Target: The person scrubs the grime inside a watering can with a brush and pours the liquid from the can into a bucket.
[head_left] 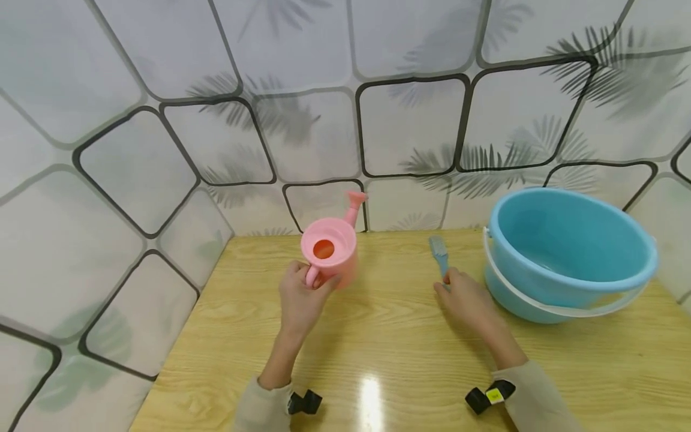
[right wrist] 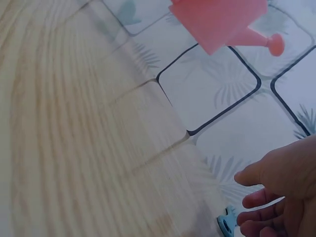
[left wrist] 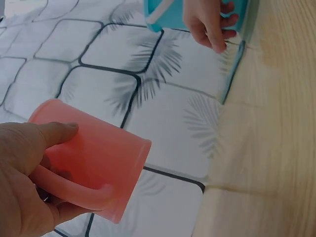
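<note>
A pink watering can [head_left: 345, 255] [left wrist: 94, 153] [right wrist: 222, 22] is gripped at its handle by my left hand [head_left: 303, 300] [left wrist: 24, 168], thumb against the can's side, spout toward the wall. To the right, a small blue tool [head_left: 439, 251] with a flat, pale head lies on the table, its head pointing at the wall. My right hand [head_left: 469, 300] [left wrist: 210, 22] [right wrist: 286, 185] hangs just over the tool's near end, thumb apart from loosely bent fingers; the left wrist view shows a gap between them. Only the tool's end [right wrist: 226, 222] shows in the right wrist view.
A large light-blue bucket [head_left: 504, 255] with a white handle [head_left: 540, 307] stands on the table at the right, close beside my right hand. The wood-grain table [head_left: 388, 348] meets a patterned wall [head_left: 410, 126] at the back and left.
</note>
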Demonstrator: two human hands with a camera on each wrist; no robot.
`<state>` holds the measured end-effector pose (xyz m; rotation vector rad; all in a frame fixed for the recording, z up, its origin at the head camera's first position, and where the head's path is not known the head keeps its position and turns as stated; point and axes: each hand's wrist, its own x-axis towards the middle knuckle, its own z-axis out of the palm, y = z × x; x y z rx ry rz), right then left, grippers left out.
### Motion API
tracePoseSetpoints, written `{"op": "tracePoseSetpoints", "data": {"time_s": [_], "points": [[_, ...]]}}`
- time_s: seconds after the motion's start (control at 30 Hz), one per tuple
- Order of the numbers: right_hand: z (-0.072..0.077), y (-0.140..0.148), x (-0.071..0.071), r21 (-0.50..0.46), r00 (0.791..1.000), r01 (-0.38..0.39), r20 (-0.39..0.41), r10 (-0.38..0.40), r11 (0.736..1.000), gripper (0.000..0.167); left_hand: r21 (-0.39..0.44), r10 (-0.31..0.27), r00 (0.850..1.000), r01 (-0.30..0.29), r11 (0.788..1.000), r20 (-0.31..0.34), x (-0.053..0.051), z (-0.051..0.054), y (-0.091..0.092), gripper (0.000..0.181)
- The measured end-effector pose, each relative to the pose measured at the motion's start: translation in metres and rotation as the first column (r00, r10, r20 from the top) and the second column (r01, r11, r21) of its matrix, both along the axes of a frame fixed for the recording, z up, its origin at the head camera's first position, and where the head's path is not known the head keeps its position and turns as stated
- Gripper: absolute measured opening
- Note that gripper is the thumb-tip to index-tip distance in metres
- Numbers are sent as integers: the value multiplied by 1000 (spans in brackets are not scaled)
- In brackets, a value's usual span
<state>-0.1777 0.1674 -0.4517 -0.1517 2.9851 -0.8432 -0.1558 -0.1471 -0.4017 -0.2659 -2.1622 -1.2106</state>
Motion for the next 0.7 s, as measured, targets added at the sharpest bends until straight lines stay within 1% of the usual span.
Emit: {"op": "tracePoseSetpoints", "data": {"time_s": [0.1, 0.23, 0.33, 0.43, 0.57, 0.63, 0.7], "points": [[-1, -1, -8, -2, 999, 32, 14, -32, 999, 32, -17, -21, 1000, 21, 1000, -23, 2, 5, 5, 46], [-2, -2, -17, 25, 996, 88, -8, -88, 996, 31, -5, -56, 998, 56, 998, -24, 6, 11, 14, 44], [-4, -3, -22, 38, 992, 123, -21, -122, 992, 31, -2, -75, 997, 75, 997, -4, 7, 15, 19, 44], [-9, -2, -27, 51, 988, 151, -28, -149, 987, 31, -13, -101, 994, 101, 995, 39, 7, 21, 23, 41], [-15, -1, -30, 54, 985, 173, -11, -173, 983, 29, -29, -125, 987, 129, 991, 102, 5, 27, 26, 32], [-16, 0, -31, 47, 984, 178, 1, -178, 983, 28, -34, -126, 985, 131, 991, 120, 4, 29, 27, 27], [-18, 0, -32, 39, 983, 183, 17, -184, 982, 27, -38, -127, 984, 133, 990, 125, 3, 30, 27, 26]]}}
